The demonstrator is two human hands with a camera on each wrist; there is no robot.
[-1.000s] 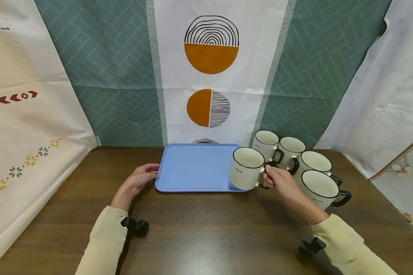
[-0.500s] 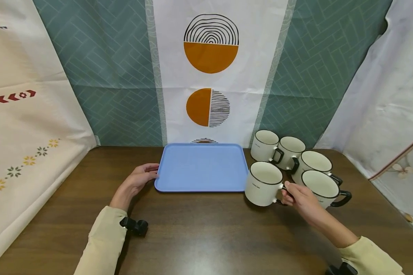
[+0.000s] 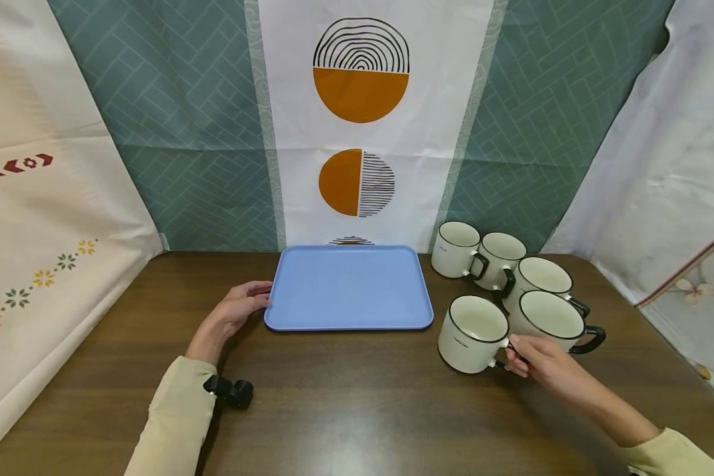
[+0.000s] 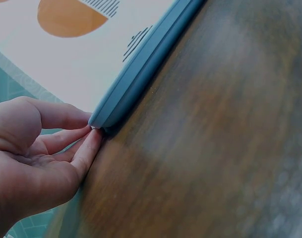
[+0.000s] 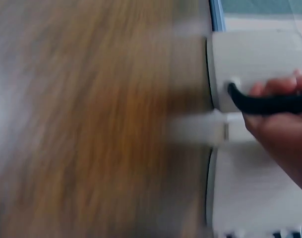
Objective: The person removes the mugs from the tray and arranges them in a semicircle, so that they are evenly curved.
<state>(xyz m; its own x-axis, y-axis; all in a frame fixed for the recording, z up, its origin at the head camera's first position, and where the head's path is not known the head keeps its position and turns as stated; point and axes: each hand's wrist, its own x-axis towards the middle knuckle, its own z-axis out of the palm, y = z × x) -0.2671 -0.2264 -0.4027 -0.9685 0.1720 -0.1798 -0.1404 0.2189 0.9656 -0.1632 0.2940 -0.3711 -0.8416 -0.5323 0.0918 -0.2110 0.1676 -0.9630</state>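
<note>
In the head view my right hand (image 3: 547,363) pinches the black handle of a cream enamel-style mug (image 3: 467,347) with a black rim. The mug is upright, in front of the tray's right corner; I cannot tell if its base touches the table. In the right wrist view the fingers wrap the dark handle (image 5: 270,104), beside the mug's pale wall (image 5: 260,54). My left hand (image 3: 238,311) rests at the left edge of a light blue rectangular tray (image 3: 351,287), which holds nothing. In the left wrist view its extended fingertips touch the tray's corner (image 4: 108,111).
Several matching mugs cluster at the right rear, including a back mug (image 3: 455,248) and a front mug (image 3: 550,314) close to my right hand. The brown wooden table (image 3: 333,396) ends at a green and white curtain (image 3: 369,132). Cloth hangs along both sides.
My right hand has moved the mug from over the tray's right front corner to the right and toward me, off the tray. My left hand has stayed at the tray's edge.
</note>
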